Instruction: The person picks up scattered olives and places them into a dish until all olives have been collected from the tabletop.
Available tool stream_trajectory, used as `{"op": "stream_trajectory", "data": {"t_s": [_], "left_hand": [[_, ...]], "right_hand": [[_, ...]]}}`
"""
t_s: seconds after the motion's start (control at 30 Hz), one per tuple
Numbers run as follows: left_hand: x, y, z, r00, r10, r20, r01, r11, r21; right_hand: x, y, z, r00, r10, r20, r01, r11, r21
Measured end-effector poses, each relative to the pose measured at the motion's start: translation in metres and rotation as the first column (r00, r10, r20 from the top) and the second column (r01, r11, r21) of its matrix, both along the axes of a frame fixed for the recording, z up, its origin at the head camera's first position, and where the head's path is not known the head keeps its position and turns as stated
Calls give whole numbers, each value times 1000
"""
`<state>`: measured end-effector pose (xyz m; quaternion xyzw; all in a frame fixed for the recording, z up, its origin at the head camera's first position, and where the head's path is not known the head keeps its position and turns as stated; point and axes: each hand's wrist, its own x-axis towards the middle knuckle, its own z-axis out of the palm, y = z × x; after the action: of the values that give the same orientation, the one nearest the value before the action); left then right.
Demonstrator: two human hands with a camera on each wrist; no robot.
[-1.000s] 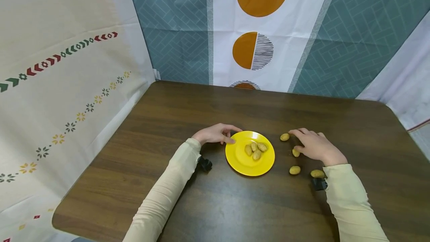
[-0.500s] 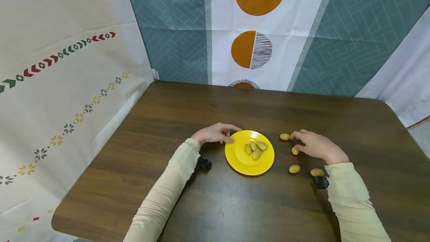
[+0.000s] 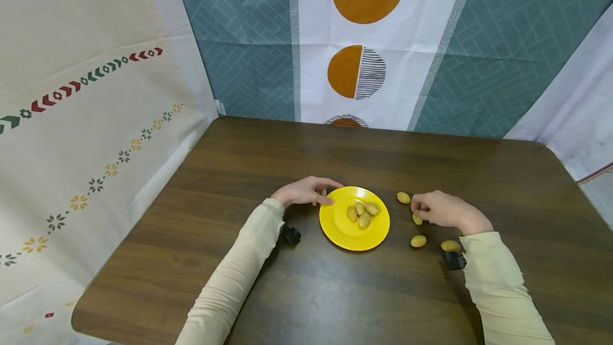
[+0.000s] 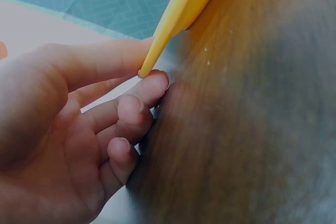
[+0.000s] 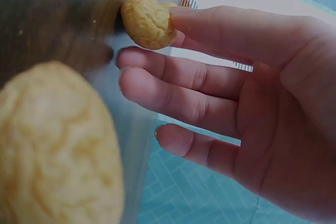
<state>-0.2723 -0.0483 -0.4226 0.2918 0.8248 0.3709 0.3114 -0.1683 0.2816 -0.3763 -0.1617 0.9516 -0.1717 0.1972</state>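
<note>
My left hand pinches the left rim of a yellow plate, thumb on top; the left wrist view shows the plate's edge between thumb and index finger, the other fingers below. Several wrinkled yellow oval pieces lie on the plate; their kind is unclear. To the right, my right hand pinches a similar wrinkled yellow oval piece with thumb and index finger, at the tabletop. The index finger is mostly hidden behind that piece and the thumb.
Loose oval pieces lie around the right hand: one beyond its fingertips, one nearer, one beside the wrist camera. The brown wooden table ends at patterned cloth hangings at the back and sides.
My right hand's fingers have closed together and come down onto the oval piece under them. The left hand has kept its pinch on the plate; the head view has shifted slightly.
</note>
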Motion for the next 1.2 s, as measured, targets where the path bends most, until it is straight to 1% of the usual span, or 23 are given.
{"op": "stream_trajectory", "data": {"t_s": [0.2,0.33,0.4,0.57,0.8,0.9,1.2], "left_hand": [[-1,0,-1,1000,-2,2,2,1000,7],[0,0,-1,1000,-4,0,4,1000,2],[0,0,-1,1000,-4,-5,4,1000,-2],[0,0,-1,1000,-4,-5,4,1000,-2],[0,-1,-2,1000,-7,3,7,1000,15],[-1,-1,-2,1000,-7,3,7,1000,20],[-1,0,-3,1000,3,8,-3,1000,23]], "right_hand": [[2,0,3,999,11,-30,-10,1000,24],[1,-2,5,997,-16,-80,19,999,32],[1,-2,6,992,-24,-120,30,999,46],[2,-2,9,976,-36,-216,53,996,73],[1,-1,10,942,-71,-327,89,995,41],[1,-1,11,936,-82,-342,98,995,30],[1,-3,11,929,-83,-359,99,995,26]]}}
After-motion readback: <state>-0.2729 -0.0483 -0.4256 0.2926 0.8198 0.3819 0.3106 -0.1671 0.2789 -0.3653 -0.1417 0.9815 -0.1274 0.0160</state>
